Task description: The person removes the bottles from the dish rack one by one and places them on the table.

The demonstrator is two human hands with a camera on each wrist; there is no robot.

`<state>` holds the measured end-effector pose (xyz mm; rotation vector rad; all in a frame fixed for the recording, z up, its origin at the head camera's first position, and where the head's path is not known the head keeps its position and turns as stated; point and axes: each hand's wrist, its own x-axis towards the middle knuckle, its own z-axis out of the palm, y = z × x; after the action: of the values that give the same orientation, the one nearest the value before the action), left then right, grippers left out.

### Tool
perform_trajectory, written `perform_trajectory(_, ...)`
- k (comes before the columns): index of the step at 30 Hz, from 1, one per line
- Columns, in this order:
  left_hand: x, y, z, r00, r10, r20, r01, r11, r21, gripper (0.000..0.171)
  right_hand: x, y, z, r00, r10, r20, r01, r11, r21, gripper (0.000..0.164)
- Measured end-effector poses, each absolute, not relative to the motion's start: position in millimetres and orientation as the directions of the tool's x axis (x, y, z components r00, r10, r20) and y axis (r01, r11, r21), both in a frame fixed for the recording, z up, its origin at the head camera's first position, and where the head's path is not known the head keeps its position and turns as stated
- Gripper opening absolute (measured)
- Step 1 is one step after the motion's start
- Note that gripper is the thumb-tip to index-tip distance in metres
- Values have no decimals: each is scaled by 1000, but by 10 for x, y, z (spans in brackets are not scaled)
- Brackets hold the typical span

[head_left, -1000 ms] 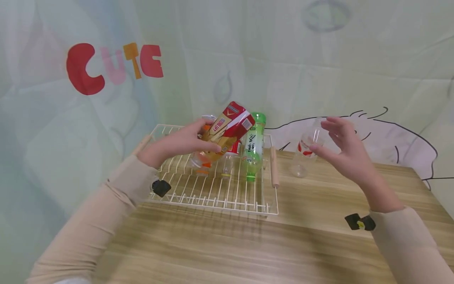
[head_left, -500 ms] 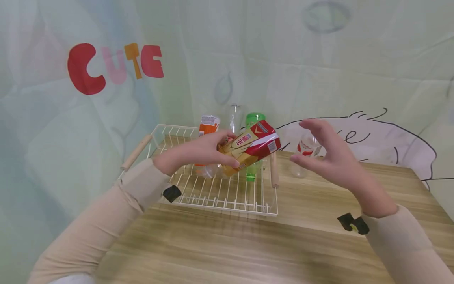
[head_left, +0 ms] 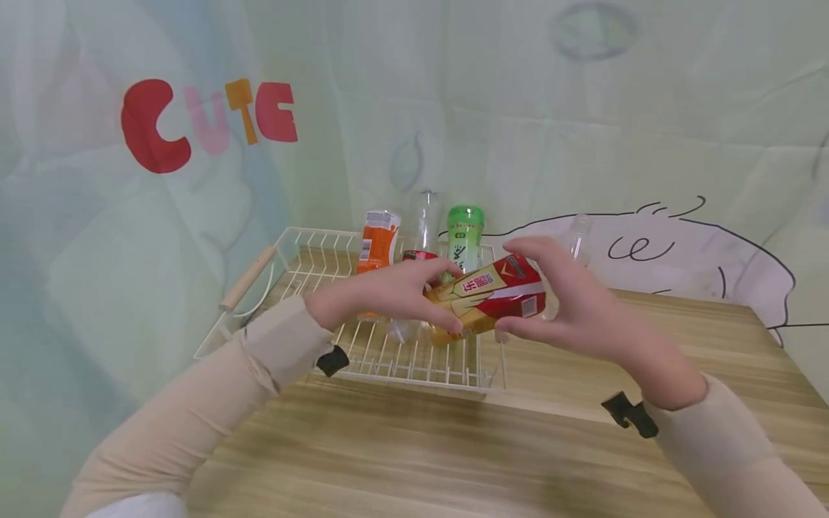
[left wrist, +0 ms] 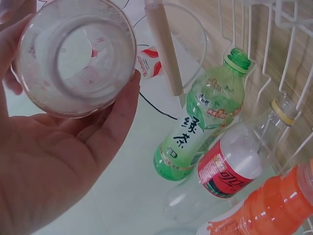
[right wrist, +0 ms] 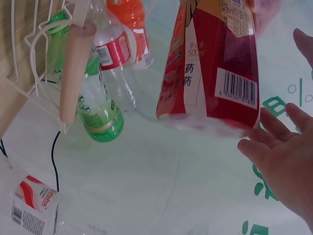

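Observation:
My left hand point(head_left: 408, 291) grips a red and gold plastic bottle point(head_left: 495, 295), tilted with its red end toward the right, over the wire rack. In the left wrist view a clear round end of this bottle faces the camera, with the left fingers point(left wrist: 115, 117) curled round it. My right hand point(head_left: 573, 306) is spread at the red end, thumb below and fingers above. The right wrist view shows the right fingertips point(right wrist: 249, 147) right at the bottle's edge, the hand not closed round it.
In the white wire rack point(head_left: 414, 380) with wooden handles point(head_left: 249, 277) stand an orange bottle point(head_left: 378, 241), a clear bottle with a red label point(head_left: 427, 219) and a green bottle point(head_left: 465, 230), caps down. Another clear bottle point(head_left: 579, 234) stands right of the rack, partly behind my right hand.
My left hand has carried the red and gold bottle rightward and down, turning it flatter. My right hand has come leftward and down to the bottle's red end.

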<state>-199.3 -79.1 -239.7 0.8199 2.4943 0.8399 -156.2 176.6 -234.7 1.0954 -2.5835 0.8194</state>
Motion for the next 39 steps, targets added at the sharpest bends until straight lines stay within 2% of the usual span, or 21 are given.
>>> perform_trajectory(6, -1957, -721, -2410, -733, 651, -197, 418, 660, 624, 75, -1536, 1709, -2373, -708, -639, 301, -692, 541, -478, 81)
perform_trajectory(9, -1945, -700, -2420, -722, 661, -206, 424, 657, 624, 74, -1533, 1703, -2403, -709, -652, 267, -686, 551, -476, 81)
perform_trajectory(17, -1934, -656, -2444, -708, 680, -191, 455, 646, 613, 70, -1534, 1703, -2485, -698, -676, 235, -701, 578, -418, 82)
perform_trajectory(23, -1931, -645, -2462, -714, 671, -200, 447, 656, 608, 69, -1555, 1706, -2528, -696, -679, 233, -713, 619, -329, 83)
perform_trajectory(34, -1927, -638, -2493, -724, 659, -202, 432, 663, 611, 68, -1575, 1692, -2604, -698, -683, 216, -711, 624, -325, 80)
perform_trajectory(39, -1915, -618, -2515, -739, 643, -200, 428, 678, 597, 67, -1576, 1686, -2631, -697, -684, 218, -715, 639, -284, 78)
